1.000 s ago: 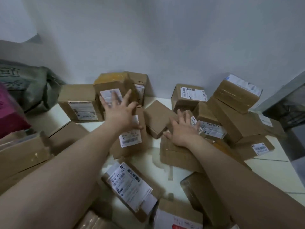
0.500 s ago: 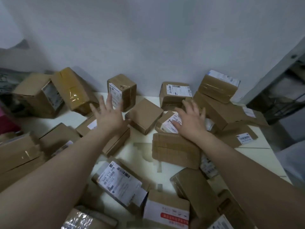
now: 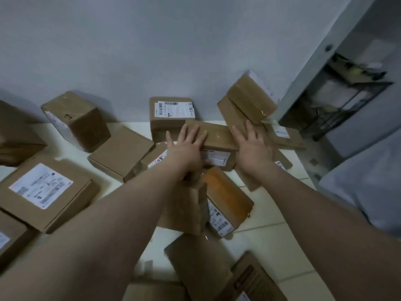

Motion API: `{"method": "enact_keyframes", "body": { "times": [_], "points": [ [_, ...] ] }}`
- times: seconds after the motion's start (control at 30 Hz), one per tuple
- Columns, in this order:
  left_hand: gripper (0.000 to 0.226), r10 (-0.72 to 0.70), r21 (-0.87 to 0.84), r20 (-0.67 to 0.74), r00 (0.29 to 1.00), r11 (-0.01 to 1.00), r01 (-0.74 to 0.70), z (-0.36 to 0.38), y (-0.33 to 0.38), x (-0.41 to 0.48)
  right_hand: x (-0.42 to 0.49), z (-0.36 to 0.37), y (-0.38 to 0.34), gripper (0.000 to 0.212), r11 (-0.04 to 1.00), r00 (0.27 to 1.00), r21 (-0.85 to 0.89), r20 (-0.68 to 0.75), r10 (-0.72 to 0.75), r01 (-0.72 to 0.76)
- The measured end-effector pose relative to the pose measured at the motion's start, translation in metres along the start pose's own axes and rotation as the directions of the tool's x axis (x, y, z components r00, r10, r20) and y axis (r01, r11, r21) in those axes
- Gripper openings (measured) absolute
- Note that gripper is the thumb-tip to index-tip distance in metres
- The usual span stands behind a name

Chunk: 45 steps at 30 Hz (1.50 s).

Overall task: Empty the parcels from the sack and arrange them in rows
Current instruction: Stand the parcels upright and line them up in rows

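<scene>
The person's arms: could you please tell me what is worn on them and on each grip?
Both forearms are bare to the frame edge; no sleeves show. The left grip and right grip wear no gloves, watch or visible ring.

- Large "S" at the lower left of the square label (image 3: 41,185) on the flat parcel (image 3: 71,205), left of the frame; remaining print too blurred to read.
- Barcode and a sideways figure, perhaps "8", on the wide label (image 3: 174,109) of the back parcel (image 3: 160,127), upper centre; small print unreadable.
- Print on the middle label (image 3: 214,158) and the side label (image 3: 219,222), centre of the frame, smeared beyond reading.
</scene>
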<state>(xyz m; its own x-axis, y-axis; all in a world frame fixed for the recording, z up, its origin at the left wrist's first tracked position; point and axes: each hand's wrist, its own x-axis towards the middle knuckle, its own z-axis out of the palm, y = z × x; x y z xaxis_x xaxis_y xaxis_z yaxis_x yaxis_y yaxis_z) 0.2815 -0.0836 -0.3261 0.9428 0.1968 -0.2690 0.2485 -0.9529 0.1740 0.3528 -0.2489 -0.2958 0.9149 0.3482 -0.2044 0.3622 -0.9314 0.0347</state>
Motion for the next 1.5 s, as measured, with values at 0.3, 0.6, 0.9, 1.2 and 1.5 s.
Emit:
{"method": "enact_keyframes", "body": {
  "times": [0.3, 0.6, 0.9, 1.2, 1.5],
  "points": [
    [0.077, -0.406, -0.194, 0.020, 0.914, 0.895, 0.401, 0.005, -0.015, -0.019, -0.022, 0.011, 0.004, 0.073, 0.986, 0.983, 0.168, -0.177, 0.041, -0.011],
    [0.081, -0.161, -0.271, 0.191, 0.968, 0.939, 0.210, 0.038, -0.042, -0.108, -0.119, 0.047, -0.026, 0.054, 0.918, 0.908, 0.187, 0.174, -0.381, 0.349],
    [0.052, -0.417, -0.276, 0.032, 0.908, 0.869, 0.410, 0.031, -0.074, -0.217, -0.172, 0.049, -0.031, 0.090, 0.997, 0.997, 0.056, -0.064, -0.047, 0.050],
    [0.077, -0.591, -0.485, 0.159, 0.791, 0.650, 0.584, 0.090, -0.046, -0.284, -0.253, 0.089, -0.061, 0.051, 0.853, 0.799, 0.041, 0.329, -0.503, 0.520],
    [0.080, -0.581, -0.363, 0.148, 0.800, 0.721, 0.591, 0.096, -0.093, -0.315, -0.238, 0.089, -0.036, 0.074, 0.981, 0.965, 0.042, 0.178, -0.194, 0.189]
  ]
}}
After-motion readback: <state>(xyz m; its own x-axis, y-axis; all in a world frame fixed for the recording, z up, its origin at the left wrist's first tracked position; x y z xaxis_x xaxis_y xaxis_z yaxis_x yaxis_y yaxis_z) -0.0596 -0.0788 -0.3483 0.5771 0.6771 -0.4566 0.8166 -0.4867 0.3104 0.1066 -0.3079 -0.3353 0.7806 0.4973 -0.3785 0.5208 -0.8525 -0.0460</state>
